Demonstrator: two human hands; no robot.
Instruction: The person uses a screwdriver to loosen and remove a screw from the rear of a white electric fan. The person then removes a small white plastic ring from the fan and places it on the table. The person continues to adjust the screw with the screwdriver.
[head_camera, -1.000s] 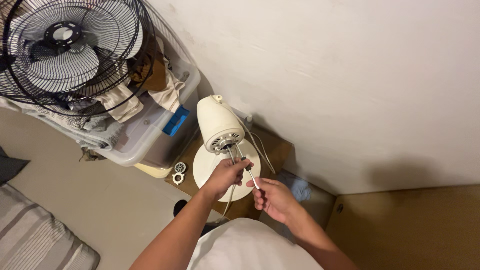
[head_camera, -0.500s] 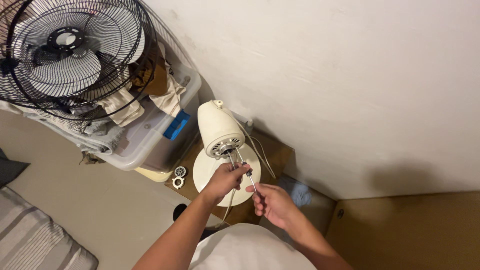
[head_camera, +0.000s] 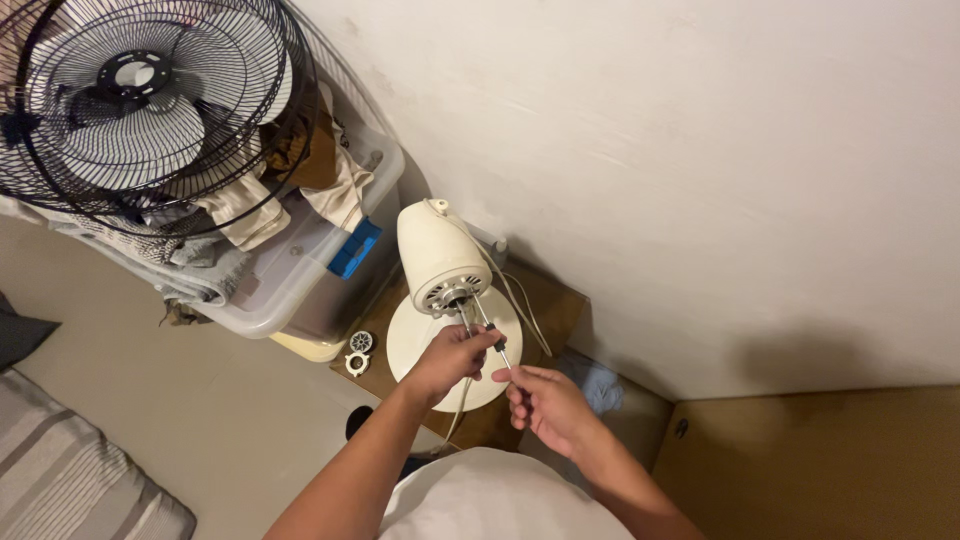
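Hands meet below the cream fan motor (head_camera: 443, 262) standing on its round base (head_camera: 420, 345). Left hand (head_camera: 452, 357) clenches the motor shaft (head_camera: 464, 318); right hand (head_camera: 547, 407) pinches a thin screwdriver (head_camera: 491, 340) angled toward the motor face.

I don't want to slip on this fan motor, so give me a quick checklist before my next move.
1. Left hand steadying the shaft below the motor: ok.
2. Right hand gripping the screwdriver: ok.
3. Tip seated in a screw: cannot tell, too small.
4. Base flat on the board: ok.
5. Cord away from both hands: ok.
6. Loose parts kept beside the base: ok.
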